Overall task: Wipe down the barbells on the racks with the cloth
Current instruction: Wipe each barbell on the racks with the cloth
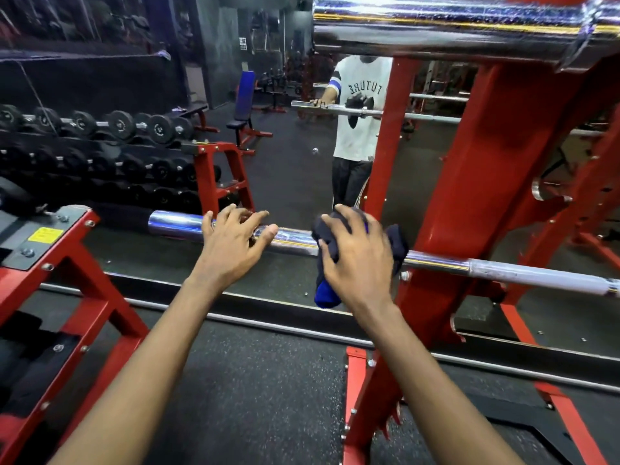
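Observation:
A chrome barbell [496, 270] lies across the red rack [469, 203] at waist height, its thick sleeve [174, 224] pointing left. My right hand [355, 260] grips a dark blue cloth [327, 293] wrapped over the bar just left of the rack's upright. My left hand [231, 245] hovers over the sleeve with fingers spread, fingertips at or just above the metal. A second chrome barbell [453, 25] rests higher on the same rack, at the top of the view.
A wall mirror [288, 156] stands right behind the rack and reflects me. A dumbbell rack [100, 146] fills the left. A red machine frame [67, 263] sits at the near left. Black rubber floor [261, 380] lies below.

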Motion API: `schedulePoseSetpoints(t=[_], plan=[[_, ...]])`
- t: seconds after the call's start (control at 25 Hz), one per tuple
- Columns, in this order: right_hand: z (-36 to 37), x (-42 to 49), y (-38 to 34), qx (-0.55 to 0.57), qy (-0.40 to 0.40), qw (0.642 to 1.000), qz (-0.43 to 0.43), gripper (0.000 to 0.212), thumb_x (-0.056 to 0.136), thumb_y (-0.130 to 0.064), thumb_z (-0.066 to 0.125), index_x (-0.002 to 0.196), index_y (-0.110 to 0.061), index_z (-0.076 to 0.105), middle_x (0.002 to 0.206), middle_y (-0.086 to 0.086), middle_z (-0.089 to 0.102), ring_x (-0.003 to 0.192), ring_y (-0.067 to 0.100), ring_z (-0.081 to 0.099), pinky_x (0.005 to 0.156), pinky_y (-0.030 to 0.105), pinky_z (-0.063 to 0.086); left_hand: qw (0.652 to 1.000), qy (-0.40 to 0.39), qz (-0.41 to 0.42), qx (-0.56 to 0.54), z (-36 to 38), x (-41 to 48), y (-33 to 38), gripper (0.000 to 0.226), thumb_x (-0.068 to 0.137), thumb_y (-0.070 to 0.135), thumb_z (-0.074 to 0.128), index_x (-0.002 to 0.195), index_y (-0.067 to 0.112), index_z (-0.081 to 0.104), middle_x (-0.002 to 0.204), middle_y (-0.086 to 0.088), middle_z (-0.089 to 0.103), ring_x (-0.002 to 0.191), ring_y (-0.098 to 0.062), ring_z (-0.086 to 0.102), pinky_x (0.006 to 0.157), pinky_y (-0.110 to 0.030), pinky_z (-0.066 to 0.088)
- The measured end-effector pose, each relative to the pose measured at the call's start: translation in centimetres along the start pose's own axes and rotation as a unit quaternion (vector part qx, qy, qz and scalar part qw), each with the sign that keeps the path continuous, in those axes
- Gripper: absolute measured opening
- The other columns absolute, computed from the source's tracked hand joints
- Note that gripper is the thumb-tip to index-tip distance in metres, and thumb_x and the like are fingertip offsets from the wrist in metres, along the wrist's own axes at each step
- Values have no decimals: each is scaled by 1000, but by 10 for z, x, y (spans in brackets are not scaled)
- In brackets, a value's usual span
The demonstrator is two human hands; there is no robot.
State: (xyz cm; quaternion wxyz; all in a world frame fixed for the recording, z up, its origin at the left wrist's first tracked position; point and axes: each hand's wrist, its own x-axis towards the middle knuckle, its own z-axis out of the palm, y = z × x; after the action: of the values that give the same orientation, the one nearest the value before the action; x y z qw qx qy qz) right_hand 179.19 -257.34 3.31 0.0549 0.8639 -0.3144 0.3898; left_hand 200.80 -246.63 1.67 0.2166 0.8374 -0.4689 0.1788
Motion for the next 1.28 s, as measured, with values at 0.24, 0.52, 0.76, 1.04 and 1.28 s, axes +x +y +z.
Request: schedulePoseSetpoints(t=[0.24,0.52,0.76,1.04,1.28], plan=[[10,17,-29,58,-40,997,12,40,86,-41,65,124,-28,66,144,-6,56,125,28,54,102,44,48,1000,-10,18,-19,-6,1,-5,60,100,54,9,142,39,50,119,6,59,122,-18,46,115,-49,18],[12,13,-36,1,-42,997,67,40,85,-46,55,120,-27,64,148,-4,52,133,34,47,109,54,36,999,33,14,-28,-1,4,-12,45,102,37,21,106,26,64,97,6,61,103,-22,55,100,-41,29],[6,16,-24,26,-61,997,47,40,85,-46,56,120,-30,64,145,-8,53,128,28,50,100,47,45,998,-10,53,-31,-12,11,-29,49,101,44,18,119,29,61,102,11,62,103,-15,54,96,-32,22],[9,-16,-23,-24,36,993,114,44,87,-41,62,128,-26,66,149,0,51,136,35,46,114,54,36,999,-3,29,29,-24,18,-96,58,99,51,16,100,25,68,92,-2,64,103,-29,57,96,-45,30],[42,17,-100,-29,-4,991,129,42,89,-47,54,124,-26,63,149,-6,48,141,32,37,111,56,33,998,34,36,39,-17,14,-95,47,103,43,23,99,23,66,89,-6,64,91,-33,57,91,-47,35]])
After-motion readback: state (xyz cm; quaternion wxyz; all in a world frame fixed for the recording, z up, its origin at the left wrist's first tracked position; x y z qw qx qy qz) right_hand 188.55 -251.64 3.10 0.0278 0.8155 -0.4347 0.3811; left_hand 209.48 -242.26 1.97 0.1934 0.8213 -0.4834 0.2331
